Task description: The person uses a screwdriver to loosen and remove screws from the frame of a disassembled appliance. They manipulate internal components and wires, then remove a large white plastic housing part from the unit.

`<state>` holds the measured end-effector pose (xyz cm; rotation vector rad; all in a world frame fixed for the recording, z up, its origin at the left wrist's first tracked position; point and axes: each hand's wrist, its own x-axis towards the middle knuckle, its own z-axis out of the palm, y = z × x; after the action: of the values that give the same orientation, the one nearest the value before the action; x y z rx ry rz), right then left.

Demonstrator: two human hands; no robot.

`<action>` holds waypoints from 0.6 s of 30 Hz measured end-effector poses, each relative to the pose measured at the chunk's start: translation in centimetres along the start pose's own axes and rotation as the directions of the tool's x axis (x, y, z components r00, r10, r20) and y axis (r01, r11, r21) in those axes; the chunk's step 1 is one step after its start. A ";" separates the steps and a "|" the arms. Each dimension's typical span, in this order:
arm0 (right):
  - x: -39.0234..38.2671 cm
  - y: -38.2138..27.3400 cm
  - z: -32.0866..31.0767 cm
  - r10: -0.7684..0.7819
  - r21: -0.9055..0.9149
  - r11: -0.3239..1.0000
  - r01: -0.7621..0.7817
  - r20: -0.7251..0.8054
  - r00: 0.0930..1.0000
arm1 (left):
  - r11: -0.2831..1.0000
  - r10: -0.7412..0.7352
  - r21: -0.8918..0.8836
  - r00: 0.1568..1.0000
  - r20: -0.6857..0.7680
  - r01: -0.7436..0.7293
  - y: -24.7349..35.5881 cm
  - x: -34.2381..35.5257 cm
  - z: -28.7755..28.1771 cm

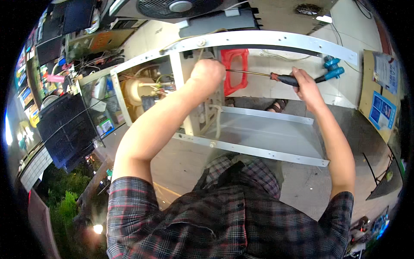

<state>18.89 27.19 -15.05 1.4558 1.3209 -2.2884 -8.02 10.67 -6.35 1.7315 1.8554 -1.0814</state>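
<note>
My right hand (305, 84) is wrapped round the black and red handle of a long screwdriver (281, 78), whose shaft points left. My left hand (208, 71) is closed at the far end of that shaft, inside a white metal appliance frame (176, 71); what its fingers grip is hidden. Left of it, the housing holds a cream cylinder (136, 93), tubes and wires. Just right of my right hand lies a teal and black cordless power tool (332, 70). A red plastic object (237, 58) shows behind the shaft. A long metal panel (258, 131) extends below my hands.
A large fan unit (155, 8) stands at the top. A flattened cardboard box (376, 93) is at the right. Cluttered shelves and a dark panel (62, 134) are at the left. My sandalled foot (278, 105) shows through the frame. Assorted tools (366, 235) sit at lower right.
</note>
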 end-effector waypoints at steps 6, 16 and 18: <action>0.1 1.8 -0.1 -0.216 0.119 0.968 0.221 -0.053 0.975 | 1.000 0.019 -0.020 0.999 0.039 -0.019 0.4 0.5 0.3; -0.8 1.3 -1.6 -0.174 0.348 0.930 0.118 0.134 0.976 | 1.000 0.031 0.007 0.999 0.010 -0.031 0.1 0.9 0.3; -0.4 1.4 -1.2 -0.153 0.169 0.975 0.144 0.046 0.987 | 1.000 -0.003 0.016 1.000 0.008 0.003 0.3 0.7 0.1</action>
<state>20.61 27.08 -15.76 1.3664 1.2915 -2.5714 -7.89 11.10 -7.00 1.7316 1.8495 -1.1060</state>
